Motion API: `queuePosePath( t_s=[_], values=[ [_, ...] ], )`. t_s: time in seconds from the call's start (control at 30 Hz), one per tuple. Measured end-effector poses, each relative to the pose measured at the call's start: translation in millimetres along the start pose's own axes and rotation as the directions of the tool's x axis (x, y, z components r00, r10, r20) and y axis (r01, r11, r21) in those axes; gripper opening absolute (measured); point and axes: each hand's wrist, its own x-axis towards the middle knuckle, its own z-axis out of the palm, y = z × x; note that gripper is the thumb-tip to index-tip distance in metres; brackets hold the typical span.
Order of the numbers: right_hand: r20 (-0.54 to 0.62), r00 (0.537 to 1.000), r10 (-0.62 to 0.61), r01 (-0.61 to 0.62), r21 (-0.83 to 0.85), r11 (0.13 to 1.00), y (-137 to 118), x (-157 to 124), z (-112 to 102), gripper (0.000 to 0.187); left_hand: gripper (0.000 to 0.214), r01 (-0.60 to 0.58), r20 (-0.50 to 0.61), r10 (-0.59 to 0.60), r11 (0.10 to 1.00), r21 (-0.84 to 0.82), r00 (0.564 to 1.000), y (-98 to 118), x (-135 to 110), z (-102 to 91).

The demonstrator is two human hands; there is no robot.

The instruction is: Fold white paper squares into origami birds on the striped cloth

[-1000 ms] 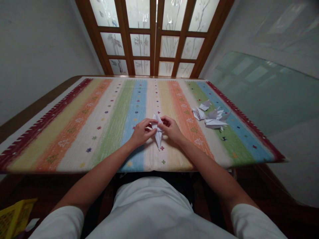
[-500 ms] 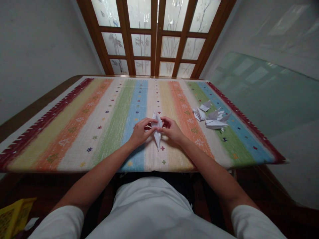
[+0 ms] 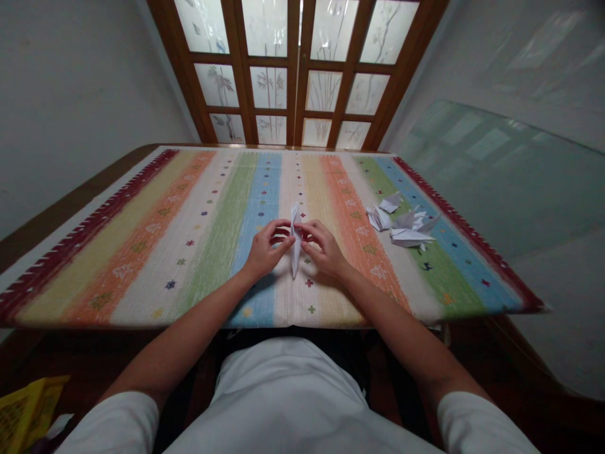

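A narrow piece of folded white paper (image 3: pixel 295 252) stands between my two hands, just above the striped cloth, its long points reaching away from me and toward me. My left hand (image 3: pixel 269 248) pinches its left side with thumb and fingers. From the right, my right hand (image 3: pixel 325 248) grips the same paper with bent fingers. The fingertips cover the paper's middle. Off to the right sit several folded white paper cranes (image 3: pixel 411 236), grouped close together on the cloth.
A striped, patterned cloth (image 3: pixel 189 252) covers the table, whose wooden edge (image 3: pixel 61 192) shows at the left. Behind the table are wooden doors with frosted panes (image 3: pixel 269 86). A glass panel (image 3: pixel 510 170) leans at the right wall. A yellow plastic basket (image 3: pixel 33 410) is at lower left.
The folded paper has turned so it shows more edge-on and narrower, and it sits slightly farther from me. Both hands have shifted their fingers on it. The paper cranes have stayed put.
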Motion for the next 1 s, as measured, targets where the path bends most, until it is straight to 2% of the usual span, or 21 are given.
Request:
queuePosePath(
  t_s=[0.1, 0.2, 0.27, 0.37, 0.43, 0.53, 0.7, 0.87, 1.0],
  values=[
    [0.013, 0.996, -0.085, 0.086, -0.113, 0.990, 1, 0, -1, 0.045, 0.037, 0.047, -0.030, -0.048, 0.997, -0.057, 0.998, -5, 1, 1.0],
    [0.029, 0.995, -0.098, 0.101, -0.190, 0.977, 3, 0, -1, 0.052, 0.034, 0.062, -0.051, -0.067, 0.994, -0.088, 0.996, -10, 1, 2.7],
    [0.050, 0.995, -0.089, 0.098, -0.221, 0.970, 4, 0, -2, 0.051, 0.041, 0.082, -0.053, -0.088, 0.990, -0.118, 0.995, -11, 1, 3.6],
    [0.059, 0.994, -0.096, 0.107, -0.230, 0.967, 5, 0, -5, 0.043, 0.044, 0.091, -0.087, -0.103, 0.987, -0.136, 0.991, -11, 2, 3.6],
    [0.049, 0.993, -0.104, 0.112, -0.220, 0.969, 5, 0, -7, 0.034, 0.031, 0.072, -0.108, -0.084, 0.992, -0.104, 0.991, -10, 2, 2.4],
    [0.032, 0.997, -0.066, 0.071, -0.196, 0.978, 5, 1, -11, 0.021, 0.016, 0.068, -0.070, -0.071, 0.996, -0.053, 0.995, -7, 2, -0.1],
    [0.010, 0.998, 0.065, -0.065, -0.035, 0.997, 5, 3, -13, 0.018, 0.023, 0.054, -0.021, -0.054, 0.998, -0.036, 0.998, -4, 0, -1.5],
    [-0.058, 0.963, 0.264, -0.244, 0.238, 0.940, 5, 4, -6, 0.033, 0.029, -0.007, 0.051, 0.012, 0.996, -0.093, 0.999, -1, -2, 0.0],
    [-0.093, 0.929, 0.359, -0.305, 0.358, 0.882, 3, 6, 0, 0.053, 0.031, 0.004, 0.013, -0.003, 1.000, -0.017, 1.000, 0, -2, 1.3]
  ],
)
